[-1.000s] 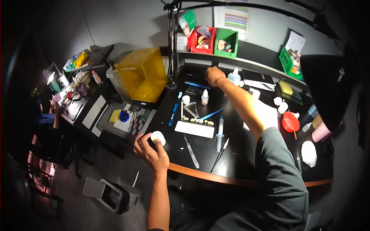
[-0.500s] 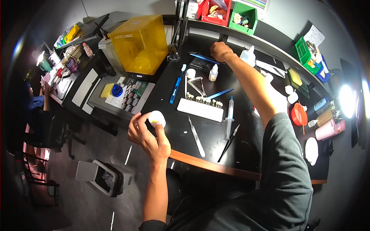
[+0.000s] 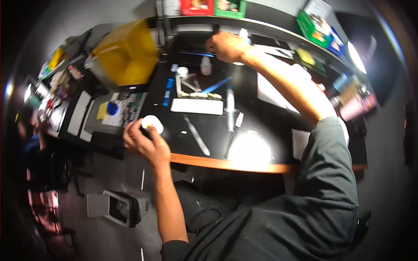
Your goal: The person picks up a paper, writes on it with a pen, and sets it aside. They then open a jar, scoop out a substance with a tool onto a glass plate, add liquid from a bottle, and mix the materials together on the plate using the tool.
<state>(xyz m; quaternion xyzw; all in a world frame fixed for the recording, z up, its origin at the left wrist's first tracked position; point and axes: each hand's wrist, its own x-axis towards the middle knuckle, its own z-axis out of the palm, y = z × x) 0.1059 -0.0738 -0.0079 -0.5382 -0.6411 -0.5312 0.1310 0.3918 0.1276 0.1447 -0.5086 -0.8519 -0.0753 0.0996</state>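
My left hand point(image 3: 150, 145) is closed round a small white round container point(image 3: 153, 123) with a yellow mark, held just off the table's front left edge. My right hand point(image 3: 225, 46) reaches to the back of the table, its fingers curled; anything inside them is hidden. Close by are a blue pen-like tool point(image 3: 197, 54), a small dropper bottle point(image 3: 206, 66) and a white bottle point(image 3: 244, 35). Between my hands lie a white tooth shade guide point(image 3: 197, 107), a blue toothbrush point(image 3: 167, 92), a syringe point(image 3: 230, 104), a scalpel-like tool point(image 3: 198, 137) and a metal caliper point(image 3: 190, 82).
A yellow-covered printer point(image 3: 126, 56) stands at the left. Red point(image 3: 197, 8) and green point(image 3: 230, 8) bins line the back shelf. A pink cup point(image 3: 355, 108) is at the right, a grey waste bin point(image 3: 119, 209) on the floor. Light glares off the table's front.
The whole view has swung, shifting the scene left and slightly up, with blur. Both hands keep about the same places over the table; my left still holds the white container. A bright glare now shows in front.
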